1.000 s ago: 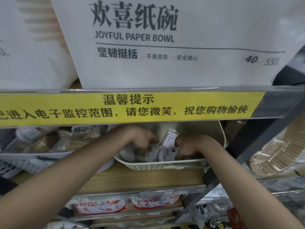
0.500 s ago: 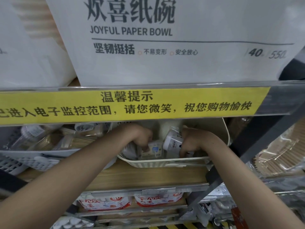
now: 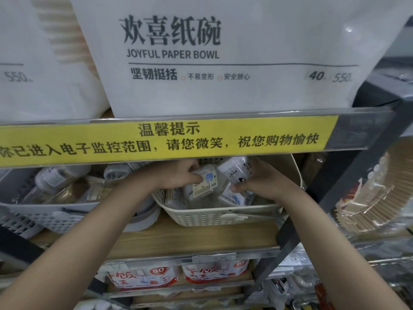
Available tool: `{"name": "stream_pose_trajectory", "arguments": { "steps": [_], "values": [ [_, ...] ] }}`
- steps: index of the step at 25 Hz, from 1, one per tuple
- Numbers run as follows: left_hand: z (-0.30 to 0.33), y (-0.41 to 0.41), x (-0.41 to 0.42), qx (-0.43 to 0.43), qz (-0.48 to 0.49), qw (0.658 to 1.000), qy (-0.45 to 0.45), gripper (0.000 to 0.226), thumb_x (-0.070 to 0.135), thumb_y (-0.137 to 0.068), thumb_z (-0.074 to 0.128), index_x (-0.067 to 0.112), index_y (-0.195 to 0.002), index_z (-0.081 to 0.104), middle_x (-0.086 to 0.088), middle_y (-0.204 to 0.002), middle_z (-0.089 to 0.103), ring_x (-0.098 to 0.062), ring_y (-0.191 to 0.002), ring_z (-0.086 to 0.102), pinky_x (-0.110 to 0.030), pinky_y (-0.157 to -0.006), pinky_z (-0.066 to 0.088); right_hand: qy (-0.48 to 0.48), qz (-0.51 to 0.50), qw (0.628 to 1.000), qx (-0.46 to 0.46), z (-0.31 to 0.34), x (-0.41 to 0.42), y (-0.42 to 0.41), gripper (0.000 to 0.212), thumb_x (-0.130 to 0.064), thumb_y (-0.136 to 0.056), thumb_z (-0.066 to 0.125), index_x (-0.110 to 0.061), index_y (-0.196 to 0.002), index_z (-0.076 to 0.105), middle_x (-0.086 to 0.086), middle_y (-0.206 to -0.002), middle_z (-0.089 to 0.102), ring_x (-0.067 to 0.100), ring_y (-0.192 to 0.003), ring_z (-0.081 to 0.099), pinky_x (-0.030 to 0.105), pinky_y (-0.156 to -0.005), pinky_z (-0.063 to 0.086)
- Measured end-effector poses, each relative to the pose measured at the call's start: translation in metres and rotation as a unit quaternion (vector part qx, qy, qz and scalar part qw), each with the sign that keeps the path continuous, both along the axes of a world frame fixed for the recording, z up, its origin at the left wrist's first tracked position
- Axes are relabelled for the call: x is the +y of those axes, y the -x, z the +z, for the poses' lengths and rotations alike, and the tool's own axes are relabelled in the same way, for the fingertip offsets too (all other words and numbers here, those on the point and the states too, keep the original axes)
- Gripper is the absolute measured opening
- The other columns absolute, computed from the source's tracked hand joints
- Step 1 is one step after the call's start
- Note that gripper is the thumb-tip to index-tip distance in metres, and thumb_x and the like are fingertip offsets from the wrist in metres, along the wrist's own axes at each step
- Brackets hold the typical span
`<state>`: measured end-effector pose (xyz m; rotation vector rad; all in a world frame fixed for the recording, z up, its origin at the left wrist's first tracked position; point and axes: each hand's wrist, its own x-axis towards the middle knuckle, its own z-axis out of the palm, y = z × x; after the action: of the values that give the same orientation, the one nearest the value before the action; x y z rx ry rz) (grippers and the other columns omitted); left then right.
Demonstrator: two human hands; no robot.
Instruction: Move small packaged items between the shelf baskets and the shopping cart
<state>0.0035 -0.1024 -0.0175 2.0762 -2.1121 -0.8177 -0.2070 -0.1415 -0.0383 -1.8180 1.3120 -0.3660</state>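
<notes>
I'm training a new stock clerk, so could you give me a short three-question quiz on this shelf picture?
1. True or false: both hands are inside the cream basket.
2. Which does the left hand have in its grip? A) a clear box with a blue-marked label B) a bottle C) a paper bowl
3. Fill in: the English words on the big white pack on the shelf above are "JOYFUL PAPER ____".

Key
1. True; the right hand holds a white packet there.
2. A
3. BOWL
</notes>
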Motion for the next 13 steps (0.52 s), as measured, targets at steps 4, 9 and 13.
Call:
{"name": "stream_pose_trajectory", "arguments": {
  "steps": [4,9,13],
  "values": [
    [0.012,-0.003,0.025,0.048,0.055,0.995,0.069,0.037,0.049,-0.090,0.050,0.028,-0.120,0.054,0.006,-0.113,0.061,-0.014,-0.099,0.057,-0.029,-0.078,0.041,0.092,0.026,0.993,-0.063,0.012,0.017,0.004,0.064,-0.010,-0.076,0.073,-0.021,-0.131,0.041,-0.009,-0.122,0.051,0.008,-0.112,0.049,0.014,-0.078,0.040],
    [0.010,-0.008,0.049,0.109,0.058,0.961,0.248,0.017,0.024,-0.090,0.061,0.026,-0.106,0.056,0.017,-0.101,0.057,-0.003,-0.097,0.054,-0.010,-0.073,0.037,0.235,-0.015,0.967,-0.094,0.021,0.039,0.005,0.059,-0.011,-0.072,0.079,-0.022,-0.119,0.046,-0.015,-0.108,0.049,-0.003,-0.099,0.043,0.012,-0.079,0.033],
    [0.007,-0.011,0.067,0.140,0.050,0.928,0.342,0.025,0.023,-0.086,0.067,0.031,-0.106,0.053,0.028,-0.093,0.052,0.010,-0.085,0.051,-0.010,-0.073,0.040,0.285,-0.063,0.944,-0.156,0.020,0.053,0.006,0.057,-0.009,-0.068,0.081,-0.027,-0.108,0.045,-0.003,-0.114,0.058,0.012,-0.107,0.053,0.029,-0.087,0.045]
  ]
}}
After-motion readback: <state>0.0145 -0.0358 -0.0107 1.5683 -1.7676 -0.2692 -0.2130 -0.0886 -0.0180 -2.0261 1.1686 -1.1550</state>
